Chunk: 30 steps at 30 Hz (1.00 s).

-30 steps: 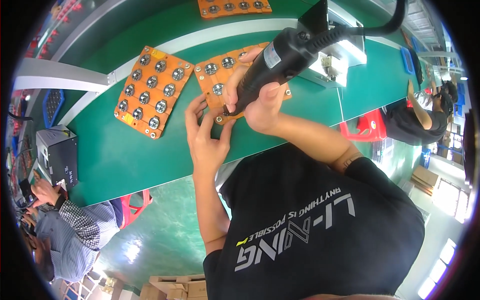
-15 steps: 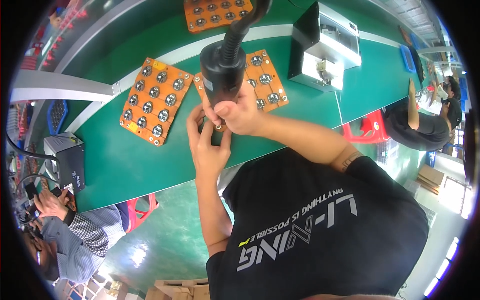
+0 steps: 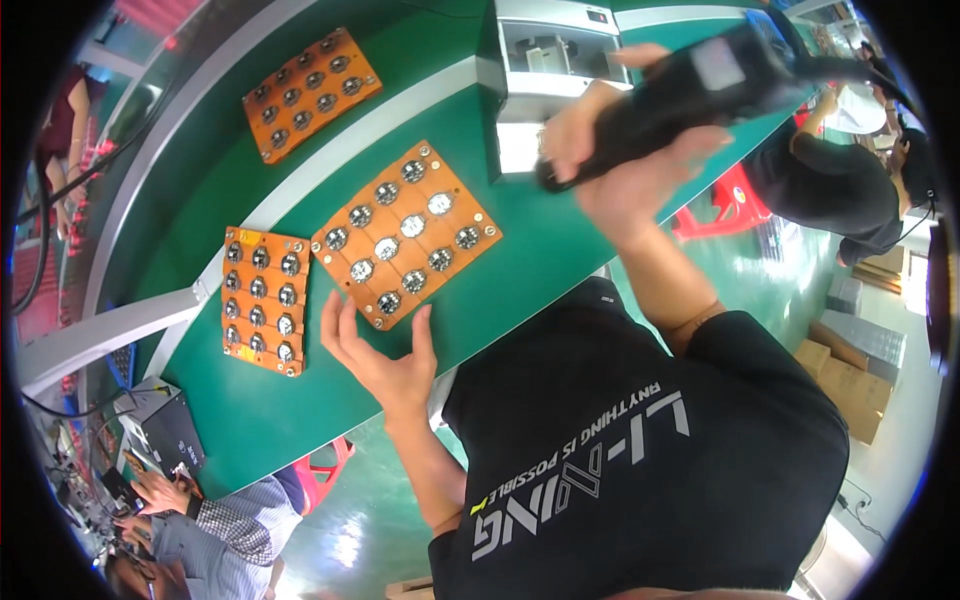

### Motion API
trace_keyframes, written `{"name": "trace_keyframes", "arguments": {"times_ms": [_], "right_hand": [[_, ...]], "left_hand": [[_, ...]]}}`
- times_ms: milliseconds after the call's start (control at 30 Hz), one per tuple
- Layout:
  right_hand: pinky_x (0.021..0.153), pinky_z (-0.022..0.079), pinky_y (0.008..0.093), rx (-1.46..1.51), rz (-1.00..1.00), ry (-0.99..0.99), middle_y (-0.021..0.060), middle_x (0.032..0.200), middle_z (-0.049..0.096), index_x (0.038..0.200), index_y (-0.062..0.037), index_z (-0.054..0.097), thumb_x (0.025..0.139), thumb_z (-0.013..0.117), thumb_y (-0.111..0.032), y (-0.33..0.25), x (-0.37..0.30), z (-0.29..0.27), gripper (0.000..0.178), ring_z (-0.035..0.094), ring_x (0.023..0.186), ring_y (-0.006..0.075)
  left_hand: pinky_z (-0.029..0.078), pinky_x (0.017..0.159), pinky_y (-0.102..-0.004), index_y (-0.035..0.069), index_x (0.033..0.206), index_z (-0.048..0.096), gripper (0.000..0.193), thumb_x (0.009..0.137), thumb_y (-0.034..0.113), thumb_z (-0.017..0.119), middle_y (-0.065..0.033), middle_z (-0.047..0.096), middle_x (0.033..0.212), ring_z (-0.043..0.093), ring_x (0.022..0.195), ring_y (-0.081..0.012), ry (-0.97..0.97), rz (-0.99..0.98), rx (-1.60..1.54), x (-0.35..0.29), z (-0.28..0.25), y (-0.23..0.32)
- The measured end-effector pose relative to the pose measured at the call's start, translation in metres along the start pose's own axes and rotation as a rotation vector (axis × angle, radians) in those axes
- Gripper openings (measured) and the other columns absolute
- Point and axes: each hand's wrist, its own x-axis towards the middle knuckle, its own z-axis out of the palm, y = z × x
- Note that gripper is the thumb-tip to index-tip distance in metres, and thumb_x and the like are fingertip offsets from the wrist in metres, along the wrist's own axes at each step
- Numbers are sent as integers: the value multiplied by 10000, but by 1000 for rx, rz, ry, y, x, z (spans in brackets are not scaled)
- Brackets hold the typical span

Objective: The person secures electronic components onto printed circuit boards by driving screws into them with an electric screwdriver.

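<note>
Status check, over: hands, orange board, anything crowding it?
Left hand open at near corner of orange board. Right hand gripping black corded power tool, off to right. Second orange board close on left.

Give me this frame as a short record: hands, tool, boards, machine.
left hand: open, fingertips at middle board's near edge; contact unclear
right hand: gripping black tool
tool position: off the boards, blurred
boards: three, orange; middle board, left board, back board
board parts: rows of discs
machine: white and black, beyond the tool's tip

Right fingers [image 3: 578, 130] grip black corded tool [image 3: 690, 90]; left fingers [image 3: 347, 328] near orange board [image 3: 407, 240].
</note>
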Motion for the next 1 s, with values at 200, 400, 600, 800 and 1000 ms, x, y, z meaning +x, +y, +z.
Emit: {"name": "trace_keyframes", "arguments": {"times_ms": [200, 400, 600, 800, 1000], "right_hand": [[496, 397, 351, -36, -95, 83, 81, 608, 530, 1251, -147, 441, 829, 349, -951, 5, 13, -37, 913, 453, 456, 202], [495, 393, 336, -139, -66, 68, 78, 608, 527, 1245, -141, 438, 840, 369, -937, 8, 11, -33, 896, 449, 454, 202], [501, 410, 337, -79, 79, -88, 77, 607, 518, 1266, -126, 413, 874, 363, -909, 9, 9, -39, 878, 472, 458, 192], [520, 444, 337, 68, 2, -112, 93, 644, 540, 1311, -134, 349, 853, 355, -925, 41, -10, 18, 914, 500, 481, 200], [505, 456, 316, 41, -44, -160, 101, 676, 566, 1267, -62, 348, 911, 467, -826, 73, -7, 44, 851, 544, 520, 193]], "left_hand": [[491, 973, -461, 47, 1221, 651, 581, 724, 160, 931, -231, 465, 1461, 482, 1293, -418, -147, 143, 20, 13, 30, 31], [436, 1033, -549, 62, 1197, 682, 587, 684, 197, 933, -222, 446, 1483, 460, 1280, -441, -243, 217, 139, 33, 41, 42], [380, 1094, -584, 97, 1230, 696, 659, 633, 212, 950, -241, 378, 1546, 389, 1351, -473, -328, 183, 186, 55, 39, 40], [296, 1149, -606, 88, 1207, 721, 688, 576, 208, 966, -247, 316, 1597, 346, 1410, -465, -441, 173, 142, 72, 33, 43], [370, 1149, -549, 91, 1185, 768, 681, 549, 226, 970, -199, 326, 1614, 335, 1445, -448, -477, 153, 205, 79, 34, 46]]}}
